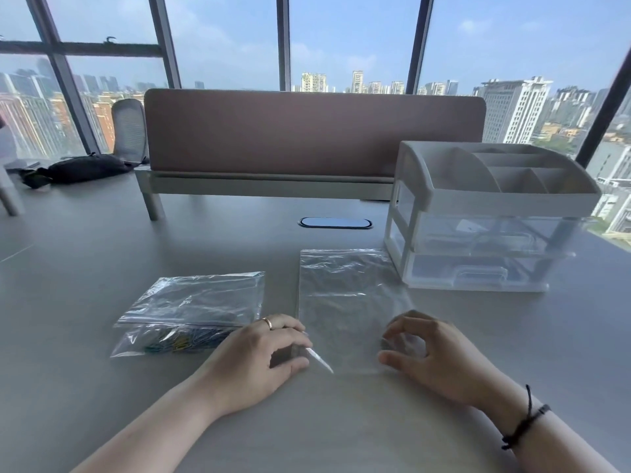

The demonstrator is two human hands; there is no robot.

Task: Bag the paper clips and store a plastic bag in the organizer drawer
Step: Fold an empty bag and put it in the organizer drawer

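- An empty clear zip bag (pixel 348 302) is laid flat on the grey desk (pixel 102 240), its near edge toward the person, presumably so the mouth can be worked open from both sides
- The left hand (pixel 263 356) is set at the bag's near left corner, thumb and fingers curled together on the plastic edge; a pinch is likely, though the transparent film makes actual contact hard to confirm
- The right hand (pixel 426 356) is set at the near right corner, thumb and forefinger curved toward each other over the bag in a loose ring, the fingertips not seen to meet
- The colored paper clips (pixel 177 341) are seen inside a second clear bag (pixel 170 337) to the left, partly covered by a stack of spare bags (pixel 194 298)
- The drawer organizer (pixel 485 216) is kept just beyond the empty bag, within easy reach, both drawers closed, so storing is judged not yet begun
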